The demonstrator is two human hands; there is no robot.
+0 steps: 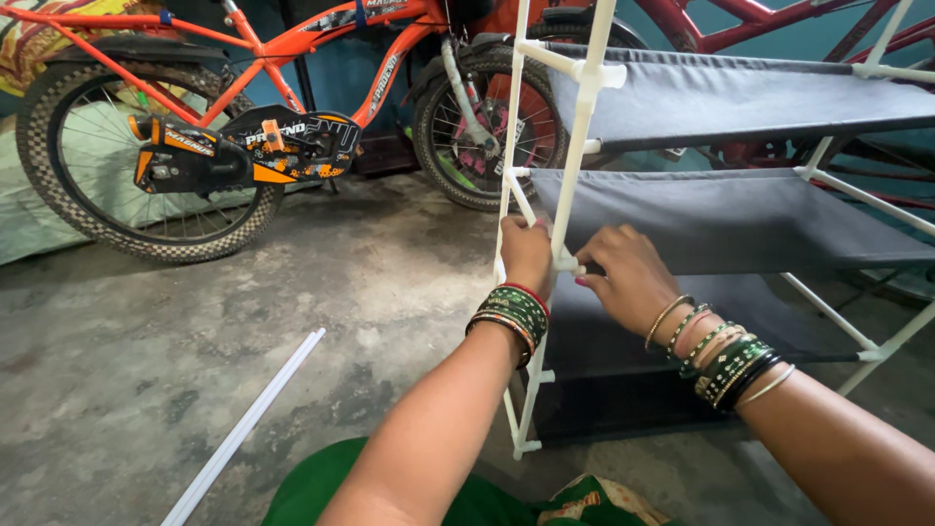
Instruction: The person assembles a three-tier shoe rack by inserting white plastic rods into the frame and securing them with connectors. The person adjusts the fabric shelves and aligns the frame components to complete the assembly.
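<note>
- White plastic post [513, 209] of the rack sits gripped in my left hand [527, 255].
- My right hand [628, 276] pinches the connector [566, 261] at three o'clock of it.
- Grey fabric shelves [730, 219] spread beyond.
- Open concrete floor [146, 360] at nine o'clock, with a loose white tube [245, 429].
</note>
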